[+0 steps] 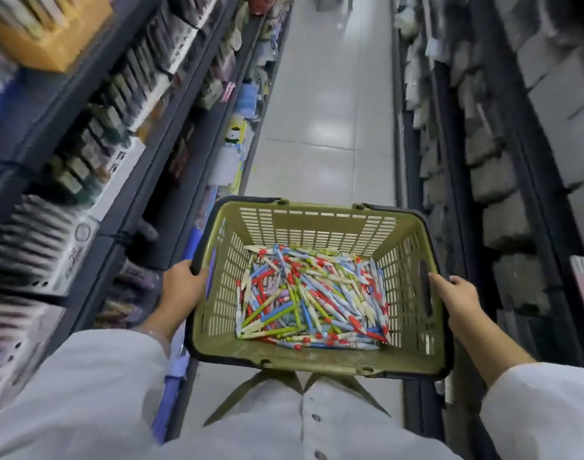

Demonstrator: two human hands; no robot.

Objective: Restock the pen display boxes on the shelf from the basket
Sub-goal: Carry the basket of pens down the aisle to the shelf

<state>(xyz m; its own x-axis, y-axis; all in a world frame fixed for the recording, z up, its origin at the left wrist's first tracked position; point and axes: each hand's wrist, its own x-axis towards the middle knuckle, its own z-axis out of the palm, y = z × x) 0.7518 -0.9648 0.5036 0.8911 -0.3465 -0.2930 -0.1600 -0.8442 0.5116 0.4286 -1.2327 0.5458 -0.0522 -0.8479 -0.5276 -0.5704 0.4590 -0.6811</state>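
- Left of the basket: shelf with tiers of pen display boxes. View blurred; fill level of any box cannot be read.
- Left hand: fingers curled over the basket's left rim, gripping it, thumb toward the inside edge.
- Basket: olive plastic, slotted walls, dark rim, held level in front of the person's body, above the aisle floor. Not resting on anything visible.
- Basket contents: loose heap of pens covering the bottom, lying crosswise in all directions. Barrels white, blue, green, red; many with red caps or clips. Heap shallow, well below the rim.
- Right hand: clamped on the basket's right rim just beside the side handle slot, fingers wrapped over the outer edge.
- Right of the basket: second shelving run, dark frame, grey boxed stock, too blurred to identify.
- Judgement, step in hand: carrying stock to the pen boxes; no restocking begun. Keep both grips even so the basket stays level and the pens do not slide. Park the basket near the target box, freeing one hand to pick. Sort pens by colour before loading.
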